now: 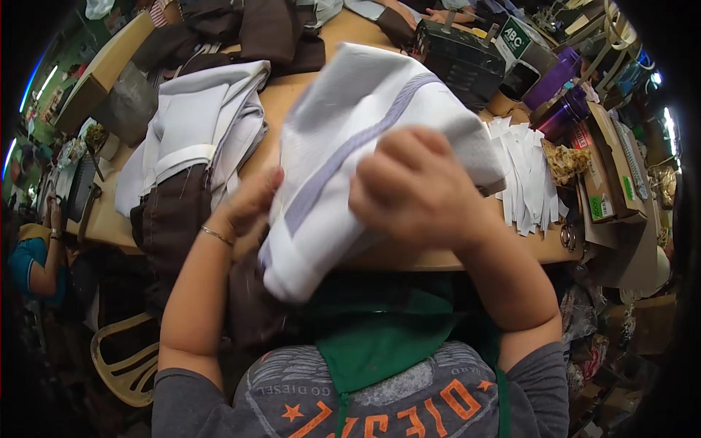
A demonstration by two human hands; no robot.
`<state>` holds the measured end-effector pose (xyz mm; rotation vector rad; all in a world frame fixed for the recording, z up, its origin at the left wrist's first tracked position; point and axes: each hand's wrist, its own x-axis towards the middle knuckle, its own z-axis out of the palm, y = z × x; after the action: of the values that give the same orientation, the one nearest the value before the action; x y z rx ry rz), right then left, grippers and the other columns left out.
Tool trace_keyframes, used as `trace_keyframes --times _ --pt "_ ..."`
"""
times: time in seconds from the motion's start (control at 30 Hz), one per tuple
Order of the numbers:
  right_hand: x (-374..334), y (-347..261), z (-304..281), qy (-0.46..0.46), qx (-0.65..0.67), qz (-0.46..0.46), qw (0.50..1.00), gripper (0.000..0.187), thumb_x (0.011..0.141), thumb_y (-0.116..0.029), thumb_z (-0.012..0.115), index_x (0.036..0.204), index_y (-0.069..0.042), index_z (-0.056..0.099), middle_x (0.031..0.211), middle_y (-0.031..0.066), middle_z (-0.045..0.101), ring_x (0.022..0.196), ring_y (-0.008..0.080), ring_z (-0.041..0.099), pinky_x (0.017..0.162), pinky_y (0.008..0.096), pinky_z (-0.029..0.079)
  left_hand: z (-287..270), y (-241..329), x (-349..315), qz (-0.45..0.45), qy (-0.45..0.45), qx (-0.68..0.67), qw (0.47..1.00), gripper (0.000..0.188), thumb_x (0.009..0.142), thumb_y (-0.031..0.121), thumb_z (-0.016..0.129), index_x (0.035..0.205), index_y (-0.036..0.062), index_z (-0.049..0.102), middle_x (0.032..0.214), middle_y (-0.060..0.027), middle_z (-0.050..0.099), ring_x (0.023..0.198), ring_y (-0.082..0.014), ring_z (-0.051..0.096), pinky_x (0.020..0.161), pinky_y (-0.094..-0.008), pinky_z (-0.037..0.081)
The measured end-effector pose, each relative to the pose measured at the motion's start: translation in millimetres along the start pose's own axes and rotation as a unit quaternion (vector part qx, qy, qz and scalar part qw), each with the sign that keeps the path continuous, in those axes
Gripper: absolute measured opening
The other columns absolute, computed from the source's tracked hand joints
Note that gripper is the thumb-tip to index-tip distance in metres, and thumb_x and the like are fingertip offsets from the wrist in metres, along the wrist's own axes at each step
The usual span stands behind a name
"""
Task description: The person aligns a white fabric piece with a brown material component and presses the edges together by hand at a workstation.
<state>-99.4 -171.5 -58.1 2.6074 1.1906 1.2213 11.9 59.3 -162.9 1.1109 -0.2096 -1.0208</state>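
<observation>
A white fabric piece (pixel 350 124) with a blue-grey band across it is held up in front of me, over the table's near edge. My left hand (pixel 252 201) grips its left side, with the thumb on the near face and the other fingers hidden. Over its lower right part is my right hand (pixel 412 186), curled into a fist and blurred by motion; what lies in its fingers is hidden. Dark brown cloth (pixel 252 299) hangs below the white piece. To the left, a pile of folded white fabric (pixel 193 109) lies with brown cloth (pixel 175 208) draping off the edge.
Many white strips (pixel 522 175) lie on the table (pixel 292 91) at right, beside a purple tumbler (pixel 562 117) and cardboard boxes (pixel 613 164). A dark metal box (pixel 460 62) stands behind. More brown garments (pixel 270 36) lie at the back. A chair (pixel 120 358) is at lower left.
</observation>
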Motion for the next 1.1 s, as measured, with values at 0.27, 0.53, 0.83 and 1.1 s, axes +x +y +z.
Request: trace_keyframes --times 0.27,0.53,0.83,1.1 --pt "-70 -8 34 -0.016 -0.007 0.116 0.993 0.029 0.069 -0.01 0.059 0.098 -0.014 0.058 0.092 0.002 0.053 0.088 0.0196 0.054 0.087 0.0366 0.038 41 39 -36 0.337 0.154 0.138 0.919 0.023 0.079 0.007 0.055 0.1 -0.0041 0.058 0.087 -0.0079 0.063 0.079 -0.0129 0.06 0.075 -0.0246 0.048" --pt "-90 -43 74 0.015 0.523 0.597 0.609 0.033 0.089 -0.017 0.043 0.12 -0.007 0.046 0.116 0.0102 0.053 0.107 0.0231 0.052 0.092 0.0385 0.038 132 58 21 0.138 -0.028 0.58 0.803 0.051 0.091 0.048 0.042 0.109 0.0017 0.054 0.103 -0.0129 0.06 0.085 -0.018 0.056 0.069 -0.028 0.042" --pt "-139 -79 36 0.302 0.553 0.747 0.215 0.052 0.092 -0.046 0.034 0.12 -0.004 0.047 0.117 0.0074 0.054 0.103 0.0213 0.053 0.087 0.0357 0.041 127 -21 54 0.31 -0.034 0.658 0.685 0.044 0.088 0.031 0.052 0.123 0.0048 0.047 0.125 -0.0144 0.049 0.114 -0.0292 0.048 0.091 -0.0437 0.039" --pt "-144 -81 51 0.24 0.587 0.692 0.344 0.04 0.077 0.001 0.062 0.113 -0.002 0.043 0.098 0.0078 0.059 0.084 0.0121 0.057 0.067 0.0226 0.045 121 -36 100 0.099 -0.078 0.774 0.62 0.056 0.089 0.05 0.038 0.133 0.0168 0.038 0.142 -0.0115 0.029 0.13 -0.0303 0.03 0.097 -0.0655 0.019"
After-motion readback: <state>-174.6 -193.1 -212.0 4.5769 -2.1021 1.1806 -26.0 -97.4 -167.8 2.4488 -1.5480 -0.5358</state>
